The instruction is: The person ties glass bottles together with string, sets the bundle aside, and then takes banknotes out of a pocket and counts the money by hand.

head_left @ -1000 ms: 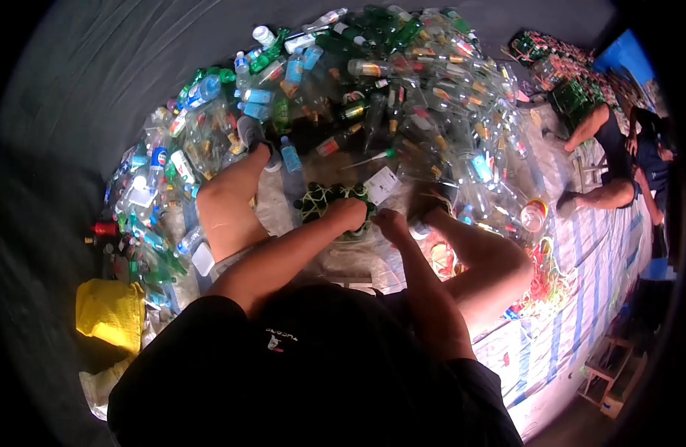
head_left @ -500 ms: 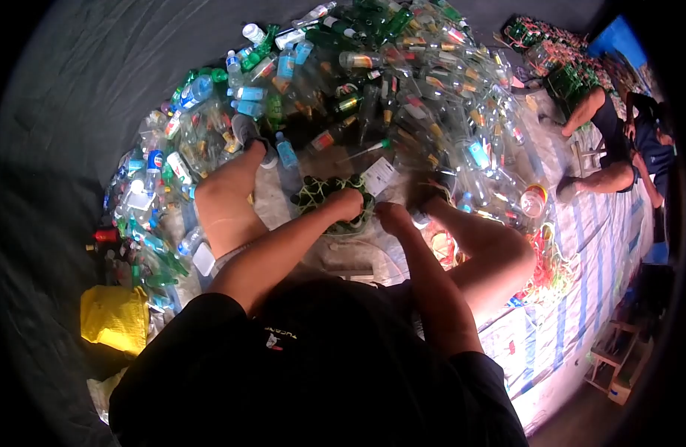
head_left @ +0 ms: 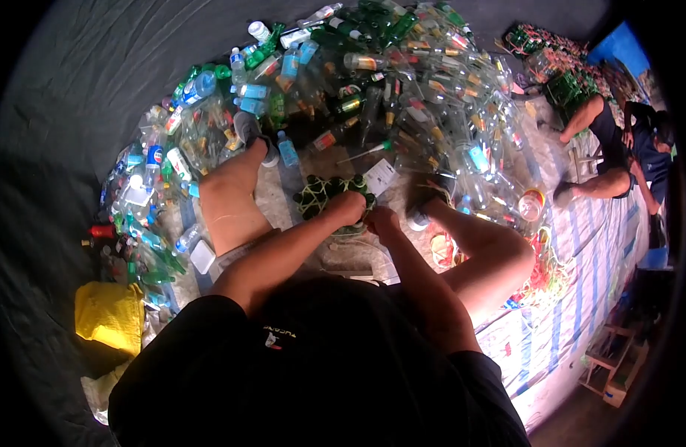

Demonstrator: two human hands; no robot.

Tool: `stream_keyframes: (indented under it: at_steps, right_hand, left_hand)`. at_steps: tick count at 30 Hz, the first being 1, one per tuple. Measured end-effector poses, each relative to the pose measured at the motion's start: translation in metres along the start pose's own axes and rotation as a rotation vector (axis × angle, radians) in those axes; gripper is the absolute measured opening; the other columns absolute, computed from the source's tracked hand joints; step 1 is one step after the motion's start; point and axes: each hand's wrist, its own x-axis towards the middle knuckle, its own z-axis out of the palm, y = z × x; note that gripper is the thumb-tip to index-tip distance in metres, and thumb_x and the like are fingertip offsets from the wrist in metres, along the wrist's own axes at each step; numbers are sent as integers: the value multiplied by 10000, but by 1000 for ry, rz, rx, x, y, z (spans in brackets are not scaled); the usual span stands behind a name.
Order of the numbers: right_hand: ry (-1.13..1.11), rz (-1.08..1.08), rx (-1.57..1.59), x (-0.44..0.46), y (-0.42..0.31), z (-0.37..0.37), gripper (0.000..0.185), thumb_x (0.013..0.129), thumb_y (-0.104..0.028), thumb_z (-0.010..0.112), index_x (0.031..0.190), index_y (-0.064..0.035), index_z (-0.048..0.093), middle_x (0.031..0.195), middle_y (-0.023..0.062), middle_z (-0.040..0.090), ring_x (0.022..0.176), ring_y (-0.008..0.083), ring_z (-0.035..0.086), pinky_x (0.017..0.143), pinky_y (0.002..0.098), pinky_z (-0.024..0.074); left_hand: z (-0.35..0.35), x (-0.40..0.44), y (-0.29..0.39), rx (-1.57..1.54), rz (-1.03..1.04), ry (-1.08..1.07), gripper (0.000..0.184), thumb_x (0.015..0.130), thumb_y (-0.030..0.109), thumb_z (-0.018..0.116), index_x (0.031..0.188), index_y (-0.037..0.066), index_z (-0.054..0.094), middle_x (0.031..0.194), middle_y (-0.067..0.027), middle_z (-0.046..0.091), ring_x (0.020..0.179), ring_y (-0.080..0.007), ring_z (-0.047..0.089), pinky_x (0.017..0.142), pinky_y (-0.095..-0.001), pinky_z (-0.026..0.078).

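Between my feet stands a bundle of dark green bottles (head_left: pixel 319 195), packed side by side and laced with pale yellow-green plastic strap (head_left: pixel 335 186). My left hand (head_left: pixel 349 208) is closed at the near right side of the bundle, on the strap there. Close beside it, at the bundle's right edge, my right hand (head_left: pixel 383 224) is also closed; its fingertips point to the bundle, and what they pinch is hidden. A white printed sheet (head_left: pixel 381 178) lies just beyond the hands, touching the bundle's far right corner.
A big heap of loose glass and plastic bottles (head_left: pixel 432 97) curves around my front and left. Tangled red and pale straps (head_left: pixel 548 276) lie right of my knee on a striped sheet (head_left: pixel 574 283). A yellow sack (head_left: pixel 112 316) is at left. Another person (head_left: pixel 641 149) sits at right.
My right hand has moved left and slightly down, closing the gap to my left hand. My left hand has barely shifted. The bundle stays between my feet.
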Motion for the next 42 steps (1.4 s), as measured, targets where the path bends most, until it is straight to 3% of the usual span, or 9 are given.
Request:
stream_keyframes:
  at_steps: [7, 14, 17, 19, 23, 26, 29, 34, 42]
  right_hand:
    - [-249, 339, 417, -1, -4, -10, 98, 873, -110, 650, 848, -82, 560, 629, 28, 456, 525, 151, 468, 486, 304, 374]
    - [-192, 262, 368, 1, 0, -7, 117, 868, -112, 653, 802, -75, 564, 641, 57, 504, 544, 173, 502, 482, 315, 383]
    - [-400, -318, -211, 12, 3, -14, 125, 846, -100, 644, 754, -51, 575, 637, 63, 535, 512, 179, 515, 442, 333, 363]
    - [-232, 271, 69, 25, 2, -10, 101, 815, -66, 633, 725, -40, 597, 633, 51, 562, 456, 175, 491, 406, 350, 334]
    - [-315, -232, -898, 40, 20, -14, 118, 795, -65, 639, 695, -23, 592, 601, 70, 563, 415, 178, 467, 378, 356, 309]
    - [-281, -2, -1141, 25, 8, 2, 137, 790, -90, 641, 678, -21, 600, 563, 91, 555, 411, 179, 465, 374, 349, 315]
    - [59, 253, 153, 4, 23, 13, 134, 780, -150, 651, 730, -28, 628, 636, 120, 604, 507, 219, 533, 439, 364, 364]
    - [291, 1, -670, -21, 24, 35, 206, 868, -254, 578, 907, -89, 695, 894, 194, 698, 881, 381, 682, 740, 480, 543]
    - [181, -341, -924, -45, 21, 33, 214, 870, -225, 550, 986, -75, 649, 900, 209, 693, 891, 413, 666, 761, 512, 531]
  left_hand:
    - [-4, -5, 3, -53, 22, 55, 131, 781, 132, 631, 810, 55, 733, 826, -201, 687, 818, -389, 675, 724, -478, 542]
    - [-1, 1, -1, -41, 29, 36, 120, 768, 110, 640, 801, 44, 736, 821, -212, 684, 808, -387, 680, 715, -471, 545]
    - [2, 7, -3, -33, 7, 14, 122, 759, 104, 644, 804, 41, 738, 834, -221, 685, 807, -391, 681, 723, -471, 545]
    - [-1, 6, -1, -35, 11, 6, 126, 755, 106, 646, 807, 38, 738, 835, -222, 686, 806, -393, 680, 723, -470, 545]
    - [-5, 4, 1, -61, -4, -14, 133, 752, 115, 648, 813, 41, 740, 824, -216, 689, 802, -396, 679, 727, -472, 544]
    - [-1, 4, 0, -124, -35, 16, 132, 760, 122, 647, 818, 56, 746, 814, -211, 689, 810, -385, 681, 734, -469, 542]
    - [4, 7, -4, -89, 14, 6, 126, 764, 133, 662, 827, 78, 755, 829, -202, 695, 820, -373, 683, 741, -461, 543]
    - [-2, 8, -2, -54, 2, -108, 148, 753, 125, 698, 880, 76, 757, 880, -173, 710, 844, -336, 692, 744, -425, 540]
    - [-4, 9, -4, -52, 124, -219, 186, 746, 143, 710, 919, 85, 747, 874, -154, 712, 827, -317, 686, 713, -409, 521]
